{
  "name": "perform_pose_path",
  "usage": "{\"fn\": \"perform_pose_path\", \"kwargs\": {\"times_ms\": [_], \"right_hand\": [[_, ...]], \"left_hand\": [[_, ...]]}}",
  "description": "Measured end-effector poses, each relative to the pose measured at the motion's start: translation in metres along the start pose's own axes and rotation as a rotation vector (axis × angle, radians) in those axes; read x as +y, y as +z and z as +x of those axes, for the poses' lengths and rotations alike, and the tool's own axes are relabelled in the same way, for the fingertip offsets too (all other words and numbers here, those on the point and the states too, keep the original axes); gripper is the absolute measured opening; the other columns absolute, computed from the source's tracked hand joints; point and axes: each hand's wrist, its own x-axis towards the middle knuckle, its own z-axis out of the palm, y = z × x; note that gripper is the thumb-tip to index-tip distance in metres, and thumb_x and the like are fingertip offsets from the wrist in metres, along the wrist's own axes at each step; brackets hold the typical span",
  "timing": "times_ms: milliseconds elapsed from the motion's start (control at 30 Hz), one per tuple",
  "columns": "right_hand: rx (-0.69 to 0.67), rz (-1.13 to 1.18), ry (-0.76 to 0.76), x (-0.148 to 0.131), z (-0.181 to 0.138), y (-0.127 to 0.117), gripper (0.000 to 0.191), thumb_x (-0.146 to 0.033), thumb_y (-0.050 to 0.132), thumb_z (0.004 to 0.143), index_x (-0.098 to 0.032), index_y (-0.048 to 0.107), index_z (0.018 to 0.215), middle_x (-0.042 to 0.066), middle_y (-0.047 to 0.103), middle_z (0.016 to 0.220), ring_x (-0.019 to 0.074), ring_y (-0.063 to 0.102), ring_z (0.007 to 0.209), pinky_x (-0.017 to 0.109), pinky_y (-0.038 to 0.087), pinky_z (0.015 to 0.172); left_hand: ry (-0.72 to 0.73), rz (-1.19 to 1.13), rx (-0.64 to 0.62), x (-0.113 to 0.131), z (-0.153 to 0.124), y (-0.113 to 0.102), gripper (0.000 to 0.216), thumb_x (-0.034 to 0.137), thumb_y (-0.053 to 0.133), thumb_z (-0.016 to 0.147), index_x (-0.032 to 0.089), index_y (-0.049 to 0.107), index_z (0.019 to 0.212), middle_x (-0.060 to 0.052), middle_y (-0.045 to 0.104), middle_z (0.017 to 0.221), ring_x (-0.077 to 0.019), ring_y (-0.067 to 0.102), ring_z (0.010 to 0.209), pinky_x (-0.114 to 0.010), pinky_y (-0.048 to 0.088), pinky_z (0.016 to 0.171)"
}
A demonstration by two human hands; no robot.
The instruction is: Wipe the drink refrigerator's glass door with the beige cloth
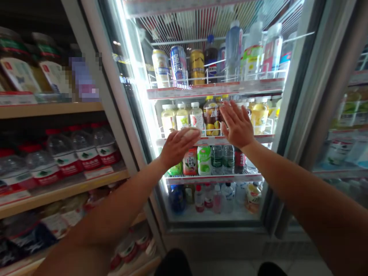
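Both arms reach out in front of a lit drinks fridge. My left hand is open and holds nothing, its fingers stretched to the right. Behind it stand pale bottles on the middle shelf and a red-and-white carton below. My right hand is raised with its fingers apart and palm forward, in front of the middle-shelf drinks. Nearest to it are a dark bottle with a yellow cap and a pale yellow bottle. Whether either hand touches glass I cannot tell.
Cans, including a gold can, and bottles fill the upper fridge shelf. On the left, a wooden shelf holds red-capped water bottles. A metal frame runs along the fridge's right side, with more drinks beyond.
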Motion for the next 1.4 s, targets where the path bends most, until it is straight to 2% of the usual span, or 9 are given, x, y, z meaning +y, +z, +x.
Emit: {"fn": "perform_pose_path", "kwargs": {"times_ms": [67,233,467,700,933,1133,1200,1333,1400], "right_hand": [[-0.002,0.001,-0.002,0.0,0.0,0.0,0.066,-0.028,0.04,0.103,-0.025,0.02,0.166,0.006,0.039,0.166,0.0298,0.028,0.157,0.058,0.025,0.129],[-0.022,0.028,0.012,0.0,0.001,-0.001,0.068,-0.028,0.038,0.103,-0.028,0.014,0.167,0.006,0.037,0.167,0.0318,0.026,0.158,0.061,0.023,0.129],[-0.013,0.017,0.017,-0.001,0.001,0.0,0.066,-0.028,0.039,0.103,-0.027,0.021,0.166,0.005,0.04,0.166,0.0308,0.029,0.157,0.059,0.025,0.128],[-0.034,0.037,0.033,-0.001,0.001,-0.001,0.068,-0.028,0.037,0.103,-0.03,0.014,0.166,0.004,0.037,0.167,0.0305,0.027,0.158,0.06,0.024,0.128],[-0.047,0.039,0.032,-0.002,0.001,-0.003,0.066,-0.028,0.036,0.103,-0.027,0.017,0.167,0.004,0.037,0.168,0.0307,0.026,0.158,0.058,0.023,0.129],[-0.033,0.09,0.042,-0.001,0.001,-0.003,0.065,-0.028,0.036,0.102,-0.026,0.023,0.166,0.005,0.038,0.167,0.033,0.027,0.158,0.061,0.023,0.128],[-0.012,0.101,0.036,-0.001,0.001,-0.002,0.064,-0.028,0.037,0.102,-0.025,0.026,0.165,0.006,0.039,0.166,0.0328,0.028,0.157,0.062,0.023,0.128],[-0.008,0.114,0.035,-0.001,0.0,-0.002,0.063,-0.027,0.038,0.101,-0.025,0.029,0.164,0.007,0.041,0.165,0.0328,0.03,0.157,0.062,0.024,0.127],[-0.003,0.116,0.034,-0.001,0.0,-0.001,0.064,-0.027,0.038,0.101,-0.025,0.028,0.164,0.008,0.042,0.165,0.0334,0.03,0.157,0.063,0.024,0.127]], "left_hand": [[-0.015,0.028,-0.011,-0.009,-0.007,-0.004,0.058,0.009,0.045,0.103,0.036,0.046,0.154,0.002,0.063,0.146,-0.0217,0.053,0.139,-0.041,0.046,0.107],[-0.378,0.13,0.127,-0.046,-0.009,-0.011,0.057,0.014,0.043,0.105,0.027,0.037,0.16,-0.004,0.054,0.155,-0.0267,0.049,0.14,-0.049,0.044,0.111],[0.03,0.014,-0.114,-0.009,-0.042,-0.018,0.065,0.01,0.045,0.103,0.038,0.035,0.16,0.002,0.063,0.146,-0.0216,0.056,0.137,-0.039,0.046,0.106],[-0.43,0.133,0.132,-0.046,-0.017,-0.017,0.061,0.015,0.043,0.103,0.03,0.033,0.162,-0.004,0.054,0.155,-0.0288,0.049,0.139,-0.051,0.043,0.112],[0.001,0.03,-0.094,-0.019,-0.031,-0.019,0.059,0.011,0.045,0.101,0.034,0.043,0.156,0.001,0.063,0.146,-0.0228,0.053,0.138,-0.042,0.047,0.107],[-0.502,0.078,0.002,-0.05,-0.009,-0.019,0.052,0.022,0.033,0.107,0.01,0.041,0.157,-0.011,0.049,0.158,-0.03,0.042,0.144,-0.054,0.034,0.121],[-0.404,0.052,-0.015,-0.041,-0.016,-0.015,0.051,0.019,0.036,0.106,0.015,0.044,0.156,-0.009,0.052,0.156,-0.0281,0.041,0.147,-0.05,0.033,0.122],[0.048,-0.117,-0.227,-0.025,-0.03,-0.012,0.052,0.013,0.044,0.104,0.036,0.052,0.15,0.003,0.064,0.145,-0.0198,0.05,0.142,-0.039,0.04,0.117],[-0.013,-0.107,-0.21,-0.03,-0.023,-0.012,0.054,0.012,0.043,0.104,0.035,0.049,0.153,0.002,0.062,0.147,-0.0207,0.05,0.142,-0.041,0.041,0.117]]}}
